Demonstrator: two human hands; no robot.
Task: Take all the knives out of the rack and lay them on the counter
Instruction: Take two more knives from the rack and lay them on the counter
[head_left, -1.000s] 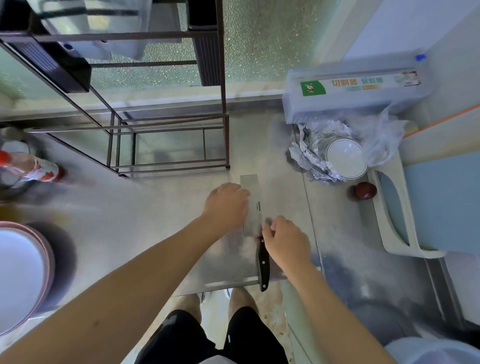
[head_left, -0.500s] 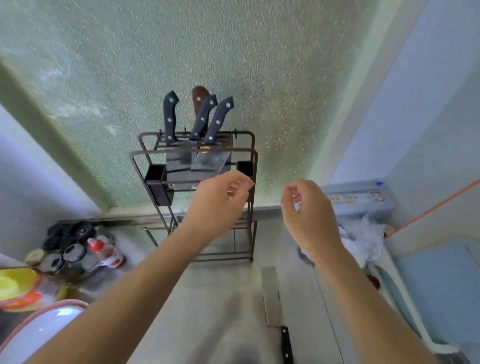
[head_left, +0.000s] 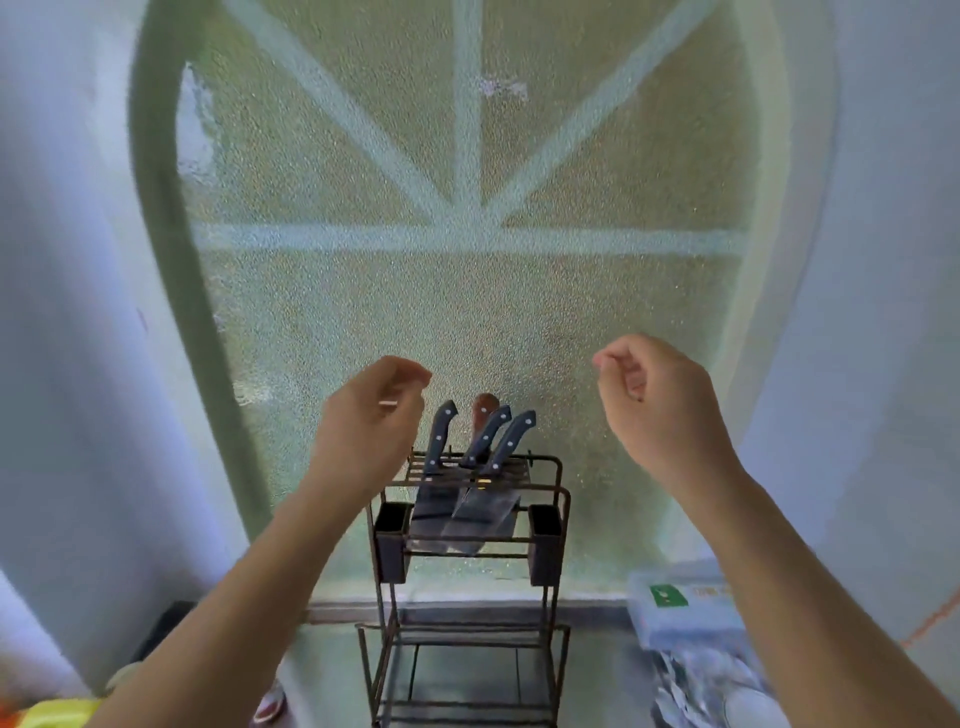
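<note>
A dark metal wire rack (head_left: 558, 499) stands against the frosted window. Several knives stick up from its top: three with black riveted handles (head_left: 440, 436) (head_left: 487, 434) (head_left: 511, 447) and one brown handle (head_left: 484, 408) behind them. Their wide blades (head_left: 467, 517) hang inside the rack. My left hand (head_left: 366, 431) is raised just left of the handles, fingers loosely curled, holding nothing. My right hand (head_left: 657, 402) is raised to the right of the rack, fingers curled, also holding nothing. The knife laid on the counter is out of view.
A clear plastic box with a green label (head_left: 675, 600) sits at the right by the window. Crumpled foil and a white lid (head_left: 727, 696) lie below it. Two black cups (head_left: 390, 540) (head_left: 544, 540) hang on the rack's sides. A yellow object (head_left: 52, 714) shows at bottom left.
My view has tilted up from the counter to the window and rack. Both hands let go of the cleaver on the counter and rose to the height of the knife handles.
</note>
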